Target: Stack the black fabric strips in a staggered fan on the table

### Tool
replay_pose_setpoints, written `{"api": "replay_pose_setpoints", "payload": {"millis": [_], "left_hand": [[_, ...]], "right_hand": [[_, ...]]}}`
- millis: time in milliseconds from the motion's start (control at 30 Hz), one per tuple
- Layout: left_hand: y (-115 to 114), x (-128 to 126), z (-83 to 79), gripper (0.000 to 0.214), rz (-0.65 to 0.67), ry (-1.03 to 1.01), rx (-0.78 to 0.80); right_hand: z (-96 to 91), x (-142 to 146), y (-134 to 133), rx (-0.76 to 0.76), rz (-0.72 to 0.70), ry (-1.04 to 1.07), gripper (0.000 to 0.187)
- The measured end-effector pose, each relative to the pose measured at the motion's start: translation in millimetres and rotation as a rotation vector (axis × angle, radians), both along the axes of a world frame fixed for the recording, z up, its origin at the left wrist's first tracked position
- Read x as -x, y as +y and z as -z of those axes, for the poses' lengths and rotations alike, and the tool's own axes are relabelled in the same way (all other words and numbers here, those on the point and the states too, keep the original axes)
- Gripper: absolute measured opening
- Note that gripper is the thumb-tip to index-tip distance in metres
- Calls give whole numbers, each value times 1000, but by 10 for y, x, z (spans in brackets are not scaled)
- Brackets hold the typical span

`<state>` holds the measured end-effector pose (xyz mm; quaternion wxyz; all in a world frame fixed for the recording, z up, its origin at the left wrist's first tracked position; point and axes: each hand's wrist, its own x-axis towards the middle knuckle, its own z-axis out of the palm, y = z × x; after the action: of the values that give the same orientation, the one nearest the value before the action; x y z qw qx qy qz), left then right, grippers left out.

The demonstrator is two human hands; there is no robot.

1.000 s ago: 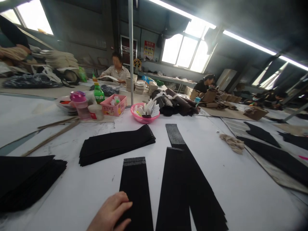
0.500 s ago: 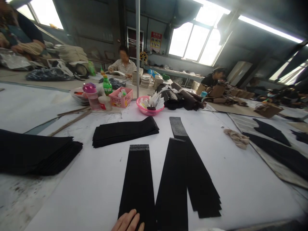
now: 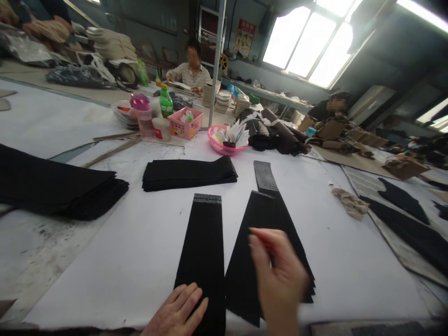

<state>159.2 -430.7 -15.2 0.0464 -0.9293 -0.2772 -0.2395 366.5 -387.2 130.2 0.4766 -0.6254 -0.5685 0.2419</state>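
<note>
My left hand lies flat on a black fabric strip with a grey band across its far end, fingers stretched out along the strip's left side. Over the middle black strip is my right hand, slightly blurred. Its thumb and forefinger are pinched together; whatever is between them, if anything, is too small to make out. Under that strip, a fanned stack of black strips shows its grey far end and stepped near edges. Beyond lies a neat pile of black pieces.
A larger black fabric stack is at the left. A pink basket with paper tags, a pink box, a bottle and a metal pole stand at the back. A beige rag lies right. Co-workers sit beyond.
My right hand has come into view over the middle strip, fingers pinched. More of my left hand shows, still on the left strip. The whole view has shifted and tilted a little.
</note>
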Motion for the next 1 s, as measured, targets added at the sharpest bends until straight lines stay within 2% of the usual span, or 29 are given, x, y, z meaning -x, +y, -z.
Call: {"api": "replay_pose_setpoints", "payload": {"millis": [100,167,267,400,533,600,667,767,833,933,1000], "left_hand": [[-20,-34,66,50,-63,-106,38],[-30,-44,90,50,-77,-104,72],[-32,-35,107,52,-71,-97,107],[-36,-16,139,59,-73,-81,160],[-41,-4,168,67,-65,-54,214],[-34,3,163,69,-51,-45,234],[-21,9,138,69,-39,-39,245],[0,19,75,66,-26,-9,242],[6,34,39,61,-19,24,241],[-4,71,31,46,-3,45,151],[-23,97,58,46,5,69,63]], "right_hand": [[544,226,258,163,-84,-353,9],[864,329,396,222,-79,-551,10],[1089,388,527,250,-46,-706,7],[1055,424,651,318,-72,-827,12],[983,460,742,406,-100,-857,14],[958,421,729,425,-133,-805,13],[916,320,645,445,-193,-623,11],[790,50,361,505,-294,-211,10],[669,-189,68,574,-335,-64,11],[506,-551,-487,716,-346,-66,7],[466,-726,-891,817,-334,-145,12]]}}
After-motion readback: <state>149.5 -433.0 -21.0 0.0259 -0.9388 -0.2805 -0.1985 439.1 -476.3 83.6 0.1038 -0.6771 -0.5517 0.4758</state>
